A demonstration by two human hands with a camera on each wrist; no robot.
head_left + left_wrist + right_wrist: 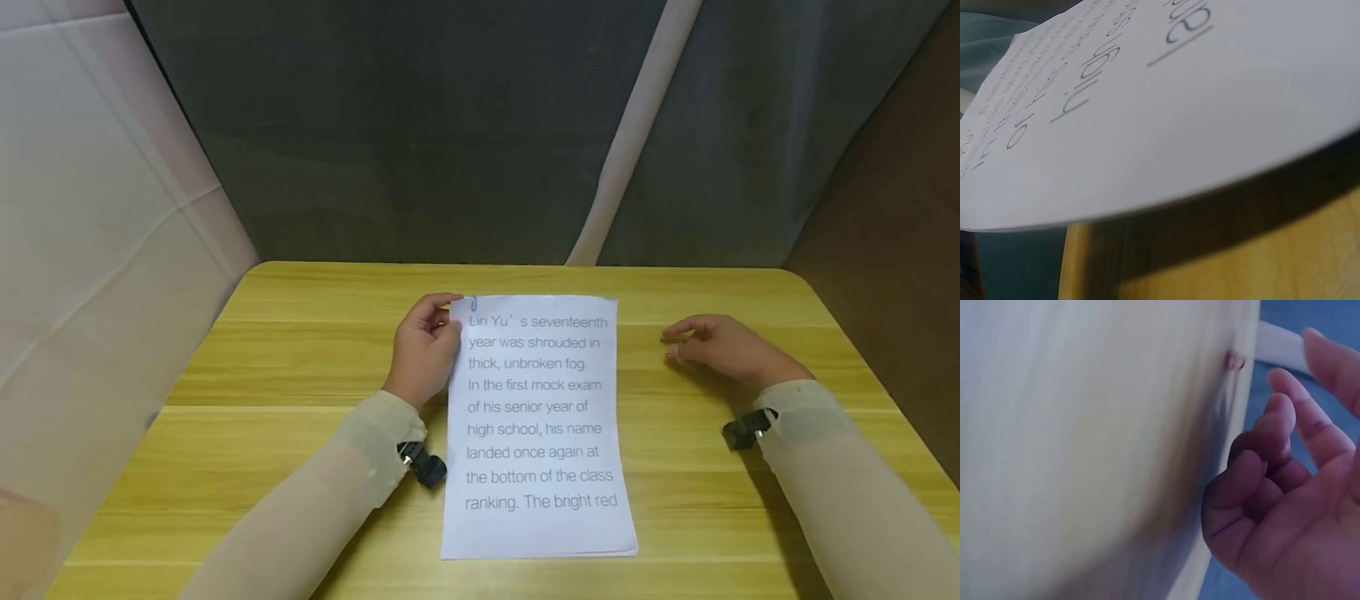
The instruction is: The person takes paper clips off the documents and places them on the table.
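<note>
While the printed sheet (538, 425) lies lengthwise in the middle of the yellow wooden table (300, 350), the left hand (425, 350) rests at its far left corner, fingers curled over the edge and gripping the paper beside a small blue paper clip (473, 304). In the left wrist view the sheet's left edge stands lifted off the tabletop, casting a shadow. The right hand (712, 346) hovers to the right of the sheet, apart from it, fingers loosely curled, holding nothing.
</note>
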